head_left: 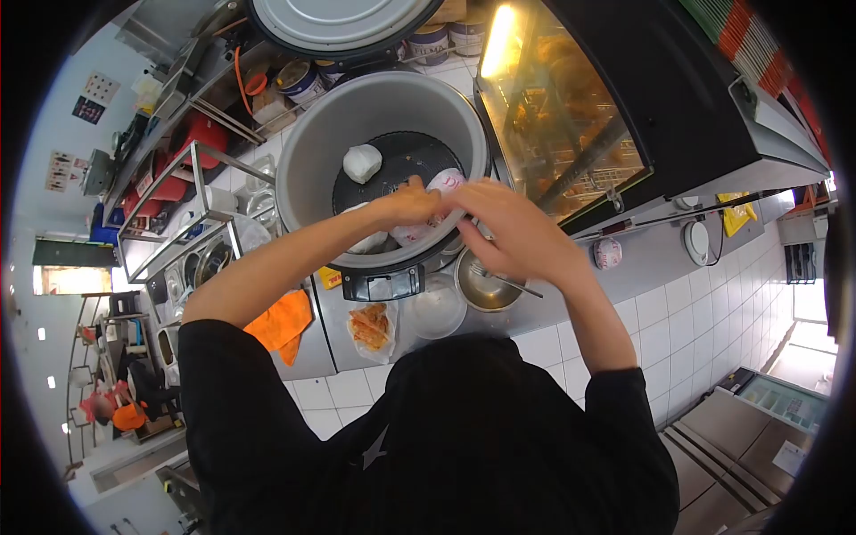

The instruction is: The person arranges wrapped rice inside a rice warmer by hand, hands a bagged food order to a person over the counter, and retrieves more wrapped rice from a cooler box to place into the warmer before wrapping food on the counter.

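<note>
My left hand (417, 203) reaches into a large grey pot (308, 160), fingers bent against a white paper-wrapped bundle with red print (446, 181). Its fingertips are partly hidden. My right hand (513, 227) arches over the pot's right rim, thumb apart from the fingers, its fingertips close to that bundle; nothing shows in its palm. Another printed wrapped bundle (412, 234) lies below my left hand. A plain white bundle (362, 163) rests on the dark pot bottom, and one more (369, 241) is partly covered by my left forearm.
The pot's lid (343, 20) stands raised behind it. A lit glass display cabinet (562, 116) flanks the right side. Along the counter's front are fried food on paper (370, 330), a clear round container (434, 308), a metal bowl (486, 290) with a utensil and an orange cloth (283, 323).
</note>
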Action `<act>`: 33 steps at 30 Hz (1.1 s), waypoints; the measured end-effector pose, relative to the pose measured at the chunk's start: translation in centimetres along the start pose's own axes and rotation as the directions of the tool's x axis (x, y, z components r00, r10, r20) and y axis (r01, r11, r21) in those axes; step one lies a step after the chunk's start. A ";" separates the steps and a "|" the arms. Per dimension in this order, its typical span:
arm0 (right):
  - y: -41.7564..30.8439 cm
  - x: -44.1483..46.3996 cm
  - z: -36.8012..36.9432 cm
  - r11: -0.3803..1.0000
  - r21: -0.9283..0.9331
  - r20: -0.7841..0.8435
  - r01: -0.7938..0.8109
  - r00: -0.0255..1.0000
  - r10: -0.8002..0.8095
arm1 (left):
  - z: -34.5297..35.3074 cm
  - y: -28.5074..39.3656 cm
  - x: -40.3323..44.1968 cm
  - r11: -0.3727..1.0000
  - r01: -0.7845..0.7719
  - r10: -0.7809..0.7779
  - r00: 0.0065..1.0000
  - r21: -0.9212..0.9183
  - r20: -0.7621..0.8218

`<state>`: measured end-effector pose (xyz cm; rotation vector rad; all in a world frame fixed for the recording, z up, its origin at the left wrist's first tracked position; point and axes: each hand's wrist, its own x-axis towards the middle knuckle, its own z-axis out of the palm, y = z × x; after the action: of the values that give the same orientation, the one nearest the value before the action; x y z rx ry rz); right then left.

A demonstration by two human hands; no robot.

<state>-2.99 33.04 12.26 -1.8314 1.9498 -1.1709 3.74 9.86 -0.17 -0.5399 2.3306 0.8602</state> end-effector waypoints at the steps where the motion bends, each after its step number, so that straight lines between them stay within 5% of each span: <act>1: -0.8 -2.2 -0.9 0.995 0.092 0.034 -0.026 0.999 0.023 | 0.5 -0.5 0.5 0.999 0.013 -0.014 1.000 -0.047 -0.019; 2: -1.1 -4.4 -1.9 0.982 0.180 0.069 -0.053 0.997 0.041 | -0.3 1.8 -1.6 0.972 0.103 -0.111 0.993 -0.210 -0.028; 5: 0.8 -11.2 -4.6 0.850 0.303 0.314 -0.431 0.887 0.339 | -1.5 2.3 -1.9 0.796 0.193 -0.082 0.973 -0.573 0.214; 8: 10.3 -20.5 -5.8 0.474 0.147 0.480 -0.868 0.482 0.733 | -1.6 2.7 -1.4 0.683 0.227 -0.036 0.960 -0.694 0.279; 10: 18.8 -26.7 -5.1 0.442 -0.303 0.145 -0.845 0.417 0.897 | -1.3 3.4 -1.7 0.628 0.242 -0.086 0.966 -0.739 0.243; 13: 27.7 -32.8 -0.2 0.434 -0.414 -0.445 -0.800 0.594 0.670 | -0.9 3.4 -1.8 0.698 0.217 -0.212 0.973 -0.683 0.093; 19: 28.6 -33.2 2.5 0.421 -0.423 -0.391 -0.802 0.581 0.714 | -1.7 2.0 -4.2 0.929 0.050 -0.007 0.993 -0.366 0.117; 21: 28.2 -33.4 2.8 0.410 -0.392 -0.309 -0.824 0.537 0.785 | -2.5 1.7 -4.3 0.967 -0.021 0.070 0.980 -0.255 0.185; 25: 26.6 -33.6 4.0 0.535 -0.483 -0.011 -0.693 0.616 0.788 | -3.6 1.4 -3.6 0.858 0.071 0.085 0.957 -0.509 0.277; 27: 19.2 -27.5 0.3 0.312 -0.190 0.425 -0.931 0.208 0.881 | -2.7 0.6 -2.3 0.764 0.136 0.066 0.956 -0.631 0.286; 29: 15.5 -25.2 -0.1 0.337 0.064 0.687 -0.939 0.287 0.668 | -2.2 1.5 -3.3 0.736 0.143 -0.013 0.980 -0.662 0.198; 30: 12.4 -22.5 -0.8 0.428 0.185 0.711 -0.885 0.421 0.563 | -2.1 2.0 -3.6 0.723 0.146 -0.054 0.986 -0.675 0.155; 33: 3.9 -14.0 -2.6 0.680 0.505 0.532 -0.531 0.812 0.239 | -0.6 1.5 -2.5 0.750 0.085 -0.126 0.992 -0.656 -0.017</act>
<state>-4.75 46.46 6.51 -1.0965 1.3505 -0.9961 4.55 10.88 2.47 -0.9848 1.9696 1.6382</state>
